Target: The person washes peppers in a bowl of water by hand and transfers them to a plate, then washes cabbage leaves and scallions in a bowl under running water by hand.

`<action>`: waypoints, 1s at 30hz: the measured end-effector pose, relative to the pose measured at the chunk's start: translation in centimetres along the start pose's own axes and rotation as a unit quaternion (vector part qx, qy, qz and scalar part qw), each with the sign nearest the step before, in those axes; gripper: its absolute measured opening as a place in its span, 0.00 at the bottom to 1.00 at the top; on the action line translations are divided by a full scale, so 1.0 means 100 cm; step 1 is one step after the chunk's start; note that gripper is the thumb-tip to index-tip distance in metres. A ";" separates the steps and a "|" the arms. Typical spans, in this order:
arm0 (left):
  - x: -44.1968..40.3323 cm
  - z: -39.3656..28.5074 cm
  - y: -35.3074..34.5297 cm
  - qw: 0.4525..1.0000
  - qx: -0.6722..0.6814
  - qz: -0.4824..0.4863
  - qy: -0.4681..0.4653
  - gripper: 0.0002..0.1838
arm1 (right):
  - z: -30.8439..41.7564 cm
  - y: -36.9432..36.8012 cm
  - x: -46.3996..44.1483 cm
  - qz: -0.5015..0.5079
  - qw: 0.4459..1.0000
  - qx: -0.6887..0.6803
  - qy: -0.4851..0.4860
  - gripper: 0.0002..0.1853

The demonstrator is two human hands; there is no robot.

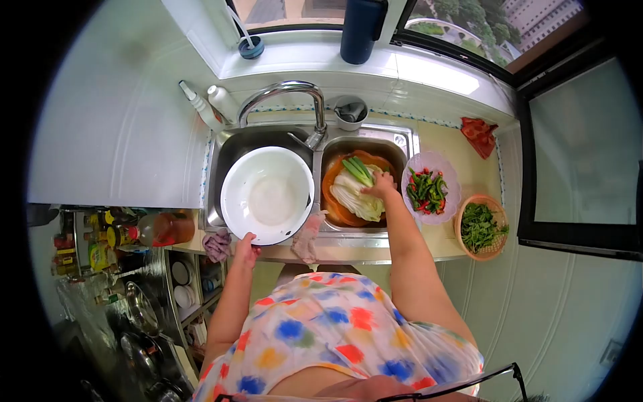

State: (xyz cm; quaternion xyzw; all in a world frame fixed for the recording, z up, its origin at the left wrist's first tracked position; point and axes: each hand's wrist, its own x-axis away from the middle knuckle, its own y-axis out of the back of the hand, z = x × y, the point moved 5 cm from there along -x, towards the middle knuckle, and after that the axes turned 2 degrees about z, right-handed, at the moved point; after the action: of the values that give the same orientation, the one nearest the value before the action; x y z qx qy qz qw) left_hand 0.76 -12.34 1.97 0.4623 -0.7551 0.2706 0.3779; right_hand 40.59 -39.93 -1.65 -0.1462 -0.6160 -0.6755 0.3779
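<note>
My left hand (246, 250) is closed on the near rim of a white enamel basin (258, 191), which is tilted over the left sink bowl. In the right sink bowl sits an orange basin (331, 201) with a pale napa cabbage (355, 194) in it. Cut green scallions (358, 170) lie at the top of the cabbage. My right hand (382, 185) grips the cabbage's right side, its fingers curved beside the scallions. Part of the grip is hidden by the hand itself.
A chrome faucet (288, 87) arches behind the basin. To the right stand a plate of red and green chilies (426, 191) and a basket of leafy greens (480, 226). Cloths (308, 238) hang at the counter's front edge. An open window (583, 147) juts in at right.
</note>
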 end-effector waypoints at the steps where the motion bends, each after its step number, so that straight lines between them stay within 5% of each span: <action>1: 0.001 0.000 -0.001 1.000 0.008 0.007 -0.004 0.11 | 0.003 0.003 0.003 -0.005 1.000 -0.013 0.002 0.56; 6: -0.011 -0.001 -0.003 1.000 0.001 0.020 0.006 0.10 | -0.006 -0.008 -0.009 0.018 0.997 -0.072 0.016 0.58; 9: -0.017 -0.005 -0.005 0.999 -0.024 0.031 0.012 0.11 | -0.009 -0.018 -0.016 0.034 0.999 0.013 0.016 0.57; 21: -0.035 -0.026 0.001 0.993 -0.096 0.056 0.023 0.11 | 0.011 -0.002 0.006 -0.172 0.983 -0.017 0.061 0.43; 28: -0.049 -0.032 -0.001 0.989 -0.136 0.060 0.022 0.14 | 0.017 -0.014 0.023 -0.182 0.982 -0.034 0.030 0.32; 30: -0.054 -0.033 -0.001 0.987 -0.139 0.079 0.028 0.15 | 0.025 -0.004 0.040 -0.253 0.965 0.045 0.050 0.29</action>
State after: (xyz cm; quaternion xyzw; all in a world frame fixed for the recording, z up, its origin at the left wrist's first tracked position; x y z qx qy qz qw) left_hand 3.45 -7.20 -0.53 0.3361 -0.8088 0.2049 0.4369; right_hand 36.96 -38.94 1.19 0.0650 -0.6430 -0.7272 0.2313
